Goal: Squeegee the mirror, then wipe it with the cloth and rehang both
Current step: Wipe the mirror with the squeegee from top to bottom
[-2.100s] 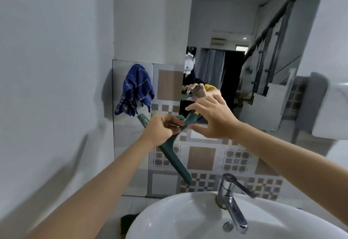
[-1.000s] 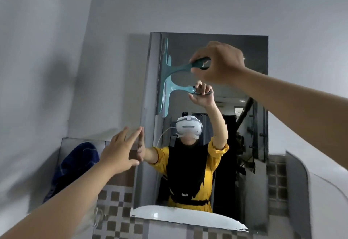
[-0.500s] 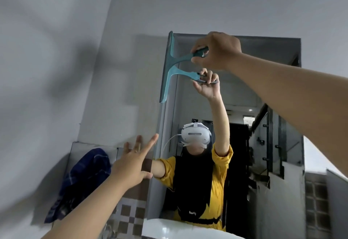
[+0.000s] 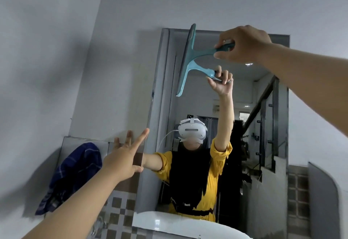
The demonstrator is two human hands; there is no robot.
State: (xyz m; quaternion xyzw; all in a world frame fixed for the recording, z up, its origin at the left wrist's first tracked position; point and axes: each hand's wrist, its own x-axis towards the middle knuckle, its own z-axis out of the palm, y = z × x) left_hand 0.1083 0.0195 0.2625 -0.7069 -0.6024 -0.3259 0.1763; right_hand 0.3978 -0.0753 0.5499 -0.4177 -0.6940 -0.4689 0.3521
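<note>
A tall mirror (image 4: 254, 107) hangs on the grey wall. My right hand (image 4: 243, 45) grips the handle of a teal squeegee (image 4: 190, 56), whose blade stands upright against the mirror's upper left part, near the top edge. The squeegee's reflection meets it at the glass. My left hand (image 4: 124, 156) is spread open with nothing in it, held out near the mirror's left edge. A dark blue checked cloth (image 4: 73, 176) hangs on the tiled wall at lower left, left of my left hand.
A white sink rim (image 4: 178, 225) shows at the bottom, with brown-and-white patterned tiles (image 4: 120, 214) to its left. The mirror reflects a person in yellow and a staircase railing. Bare grey wall fills the left and top.
The squeegee has slid right from the mirror's left edge onto the glass while staying near the top. My left hand stays open and has shifted slightly right. The view has tilted a little.
</note>
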